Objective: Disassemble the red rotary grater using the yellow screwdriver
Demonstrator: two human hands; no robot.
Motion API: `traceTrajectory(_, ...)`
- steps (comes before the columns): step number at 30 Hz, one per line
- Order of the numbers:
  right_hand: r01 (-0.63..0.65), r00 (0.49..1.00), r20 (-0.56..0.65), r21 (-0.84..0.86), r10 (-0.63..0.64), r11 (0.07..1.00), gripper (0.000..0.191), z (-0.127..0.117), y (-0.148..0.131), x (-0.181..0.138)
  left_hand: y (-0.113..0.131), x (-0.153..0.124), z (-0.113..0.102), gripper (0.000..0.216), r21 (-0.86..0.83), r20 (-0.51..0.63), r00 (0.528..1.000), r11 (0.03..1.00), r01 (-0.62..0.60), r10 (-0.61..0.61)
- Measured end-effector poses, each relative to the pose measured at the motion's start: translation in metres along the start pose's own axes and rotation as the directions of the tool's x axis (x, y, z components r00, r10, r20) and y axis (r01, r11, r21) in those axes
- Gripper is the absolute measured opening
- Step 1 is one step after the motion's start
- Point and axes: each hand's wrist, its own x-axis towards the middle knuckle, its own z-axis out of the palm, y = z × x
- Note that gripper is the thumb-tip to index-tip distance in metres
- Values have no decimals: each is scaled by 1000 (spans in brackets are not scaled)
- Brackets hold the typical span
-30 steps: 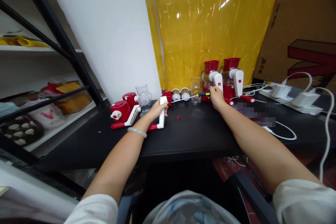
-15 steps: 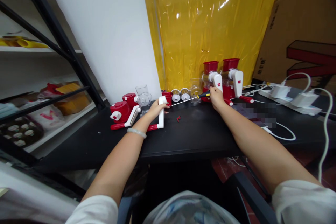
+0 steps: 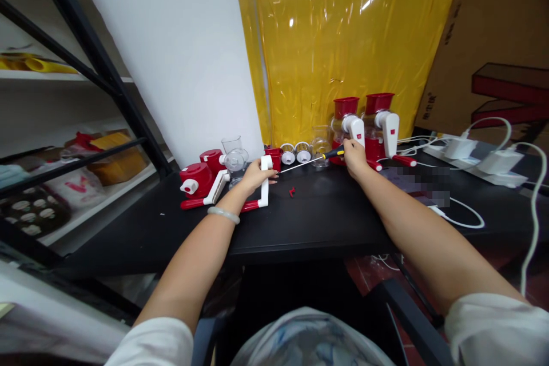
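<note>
My left hand (image 3: 254,176) is closed round the white crank handle (image 3: 265,189) of a small red-and-white hand-cranked machine that lies on the black table (image 3: 326,217). A pale bangle (image 3: 223,215) circles that wrist. My right hand (image 3: 354,158) grips a screwdriver (image 3: 312,160) with a yellow-and-black handle; its metal shaft points left toward the red part (image 3: 273,156) by my left hand. A tiny red piece (image 3: 291,191) lies on the table between my hands.
Two assembled red-and-white machines (image 3: 369,126) stand behind my right hand, before a yellow plastic sheet (image 3: 343,40). More red units (image 3: 198,180), clear cups and metal drums (image 3: 295,153) lie along the wall. White chargers and cables (image 3: 472,157) are at the right, shelving (image 3: 64,171) at the left.
Nothing has visibly changed beyond a slight shift of the view; both hands keep their grips in the same places.
</note>
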Motion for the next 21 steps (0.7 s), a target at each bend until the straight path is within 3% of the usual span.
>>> traceTrajectory(21, 12, 1000, 13, 83, -13, 996, 23, 1, 3, 1, 1, -4, -1, 36, -15, 88, 995, 999, 52, -50)
